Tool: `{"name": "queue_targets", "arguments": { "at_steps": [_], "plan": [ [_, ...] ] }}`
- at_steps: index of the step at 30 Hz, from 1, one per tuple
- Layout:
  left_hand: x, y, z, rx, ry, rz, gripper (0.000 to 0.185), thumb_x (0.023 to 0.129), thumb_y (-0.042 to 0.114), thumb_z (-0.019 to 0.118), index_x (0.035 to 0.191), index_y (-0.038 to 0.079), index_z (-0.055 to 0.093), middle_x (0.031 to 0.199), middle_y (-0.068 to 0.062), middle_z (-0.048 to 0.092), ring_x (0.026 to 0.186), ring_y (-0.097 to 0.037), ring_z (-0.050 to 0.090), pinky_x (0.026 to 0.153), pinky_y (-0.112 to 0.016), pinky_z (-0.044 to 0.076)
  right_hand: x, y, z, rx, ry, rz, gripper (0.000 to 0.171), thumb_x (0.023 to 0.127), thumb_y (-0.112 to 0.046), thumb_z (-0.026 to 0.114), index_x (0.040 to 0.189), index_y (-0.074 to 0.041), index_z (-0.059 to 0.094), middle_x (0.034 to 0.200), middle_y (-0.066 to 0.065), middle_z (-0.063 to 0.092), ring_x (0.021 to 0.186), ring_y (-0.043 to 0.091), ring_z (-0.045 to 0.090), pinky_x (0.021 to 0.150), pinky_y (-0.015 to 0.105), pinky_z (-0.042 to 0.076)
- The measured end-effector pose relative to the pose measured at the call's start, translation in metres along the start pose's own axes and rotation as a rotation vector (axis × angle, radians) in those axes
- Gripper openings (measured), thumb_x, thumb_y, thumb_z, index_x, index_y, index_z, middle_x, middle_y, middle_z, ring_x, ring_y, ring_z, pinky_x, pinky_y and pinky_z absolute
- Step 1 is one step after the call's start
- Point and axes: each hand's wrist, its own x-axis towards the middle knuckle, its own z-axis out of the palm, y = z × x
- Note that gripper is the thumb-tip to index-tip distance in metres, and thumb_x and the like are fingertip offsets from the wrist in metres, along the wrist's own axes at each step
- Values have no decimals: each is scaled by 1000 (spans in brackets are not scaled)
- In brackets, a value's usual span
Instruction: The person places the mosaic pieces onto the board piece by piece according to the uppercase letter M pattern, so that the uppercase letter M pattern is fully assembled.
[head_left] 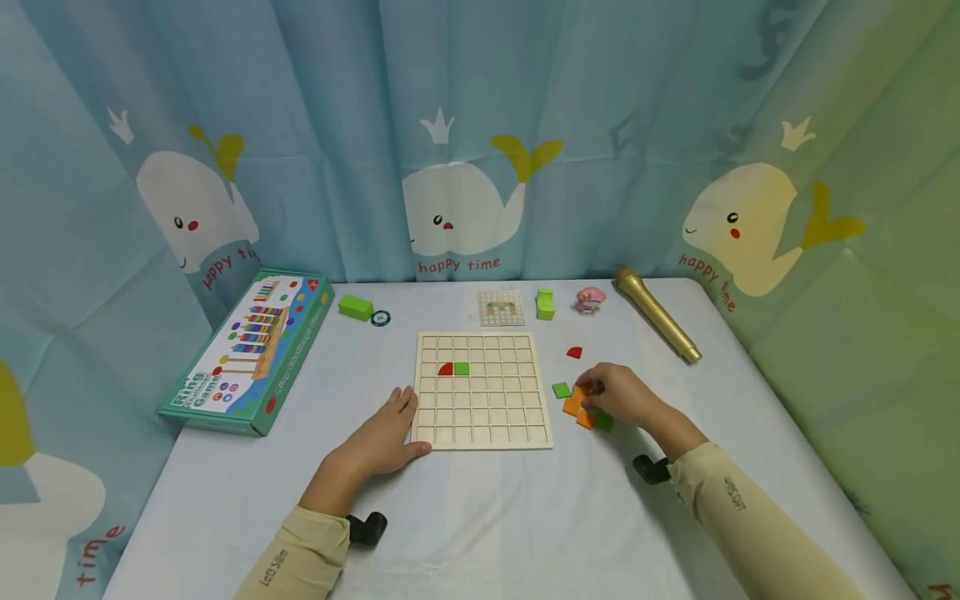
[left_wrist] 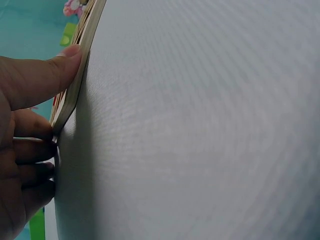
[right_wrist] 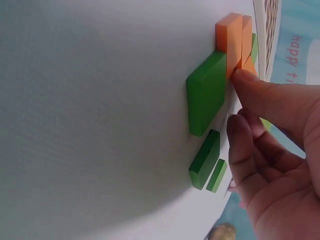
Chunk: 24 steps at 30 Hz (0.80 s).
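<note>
A wooden grid board [head_left: 483, 417] lies mid-table with a red quarter-circle tile [head_left: 446, 368] and a green square tile [head_left: 462, 368] set in it. My left hand [head_left: 405, 425] rests flat at the board's near left corner; the thumb [left_wrist: 65, 60] lies on the board's edge [left_wrist: 82, 65]. Right of the board, my right hand [head_left: 600, 396] curls over a small heap of orange tiles [right_wrist: 229, 40] and green tiles [right_wrist: 206, 92], and its thumb [right_wrist: 250, 82] pinches an orange tile. Apart lie a green tile [head_left: 561, 389] and a red quarter-circle [head_left: 574, 352].
A boxed ring game [head_left: 247, 350] sits at the left. Along the back stand a green block [head_left: 355, 307], a dark round token [head_left: 380, 317], a pattern card [head_left: 501, 307], another green block [head_left: 545, 304], a pink toy [head_left: 590, 299] and a gold microphone [head_left: 658, 314]. Whale-print curtains surround the table.
</note>
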Motion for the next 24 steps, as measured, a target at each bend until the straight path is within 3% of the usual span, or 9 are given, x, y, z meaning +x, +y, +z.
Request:
{"name": "queue_targets", "arguments": {
  "at_steps": [11,24],
  "plan": [
    [0,0,-1,-10,5,4,89,95,39,71,154,-10,26,163,-25,20,152,-38,13,120,-48,22,-1,1,-3,21,55,-24,7,93,-2,70,98,-8,71,90,1,67,84,21,58,78,38,52],
    [-1,1,0,-22,8,1,88,95,37,71,154,-10,27,162,-25,21,152,-38,14,119,-48,23,20,-21,-9,64,54,-71,9,95,-5,69,102,-5,74,96,4,70,86,20,63,78,37,55]
  ]
}}
